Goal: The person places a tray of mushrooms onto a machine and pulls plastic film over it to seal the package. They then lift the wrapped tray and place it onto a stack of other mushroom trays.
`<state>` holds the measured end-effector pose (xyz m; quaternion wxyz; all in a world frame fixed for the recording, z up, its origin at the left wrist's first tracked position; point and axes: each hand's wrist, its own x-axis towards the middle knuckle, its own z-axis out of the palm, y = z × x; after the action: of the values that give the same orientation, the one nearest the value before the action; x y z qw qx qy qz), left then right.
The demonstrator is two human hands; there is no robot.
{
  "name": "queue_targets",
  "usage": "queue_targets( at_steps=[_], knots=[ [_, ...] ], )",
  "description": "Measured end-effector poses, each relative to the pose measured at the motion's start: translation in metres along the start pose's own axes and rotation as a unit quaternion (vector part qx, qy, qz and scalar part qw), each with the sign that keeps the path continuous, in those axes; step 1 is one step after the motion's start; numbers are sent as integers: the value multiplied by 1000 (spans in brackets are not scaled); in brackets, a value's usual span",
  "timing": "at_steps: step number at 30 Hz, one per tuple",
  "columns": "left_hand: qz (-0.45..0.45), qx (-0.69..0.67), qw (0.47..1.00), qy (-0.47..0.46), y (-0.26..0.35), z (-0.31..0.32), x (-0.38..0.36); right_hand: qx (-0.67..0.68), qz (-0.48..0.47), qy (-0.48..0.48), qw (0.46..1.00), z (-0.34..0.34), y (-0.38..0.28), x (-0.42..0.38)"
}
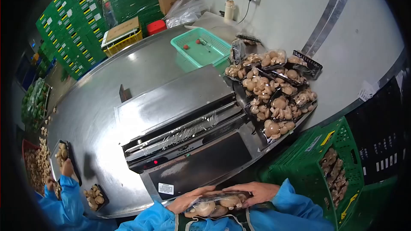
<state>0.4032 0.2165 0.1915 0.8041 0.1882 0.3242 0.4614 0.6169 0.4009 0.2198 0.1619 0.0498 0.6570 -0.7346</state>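
Note:
At the bottom centre, my left hand [188, 199] and my right hand [257, 191] hold a film-covered pack of mushrooms [216, 205] between them, close to my body. The fingers of both hands lie curved over its top edge and sides. Just beyond the pack is a film-wrapping machine [184, 149] with a dark plate [205, 162] and a lit red light. Wrapped mushroom packs [278, 90] are piled on black trays to the right of the machine.
A co-worker's hands [66, 169] touch a mushroom tray [62, 154] at left. Another filled tray [95, 197] stands nearby. A turquoise basket [201, 49] is behind the machine. Green crates [308, 154] stand at right, one holding mushrooms.

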Motion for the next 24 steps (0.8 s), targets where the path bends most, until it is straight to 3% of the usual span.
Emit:
queue_targets(
  at_steps=[2, 3, 5, 6, 7, 8, 10, 11, 14, 16, 19, 20, 21, 24],
  knots=[
    [106, -6, 992, 67, 13, 11, 8, 179, 20, 79, 980, -1, 27, -13],
    [202, 11, 975, 91, 0, -3, 15, 354, -67, 125, 924, 11, 61, -11],
    [179, -176, 966, 59, 30, 36, 14, 548, -155, 180, 802, 33, 76, 1],
    [169, -47, 984, 38, 30, 25, 23, 593, -98, 228, 766, 39, 79, 5],
    [79, 59, 992, 81, 47, 35, 31, 592, -100, 229, 766, 32, 90, 4],
    [64, 36, 996, 48, 42, 26, 37, 621, -86, 227, 745, 19, 107, 3],
    [36, 18, 999, 18, 25, -3, 49, 614, -64, 244, 748, -8, 83, -9],
    [49, -35, 992, 111, 40, 21, 57, 583, -113, 313, 741, -28, 74, -12],
    [214, 40, 971, 102, 47, 15, 84, 513, -286, 431, 686, -106, 32, -14],
    [216, 68, 967, 114, 50, 9, 79, 452, -324, 487, 673, -157, -12, -10],
    [228, 67, 953, 190, 46, 13, 68, 444, -400, 480, 642, -264, -29, 14],
    [225, 78, 948, 212, 46, 16, 62, 339, -418, 528, 657, -304, -26, 26],
    [226, 84, 940, 242, 44, 19, 53, 275, -390, 561, 677, -355, -16, 31],
    [269, 73, 908, 312, 32, 20, 25, 276, -373, 569, 679, -445, -47, 73]
  ],
)
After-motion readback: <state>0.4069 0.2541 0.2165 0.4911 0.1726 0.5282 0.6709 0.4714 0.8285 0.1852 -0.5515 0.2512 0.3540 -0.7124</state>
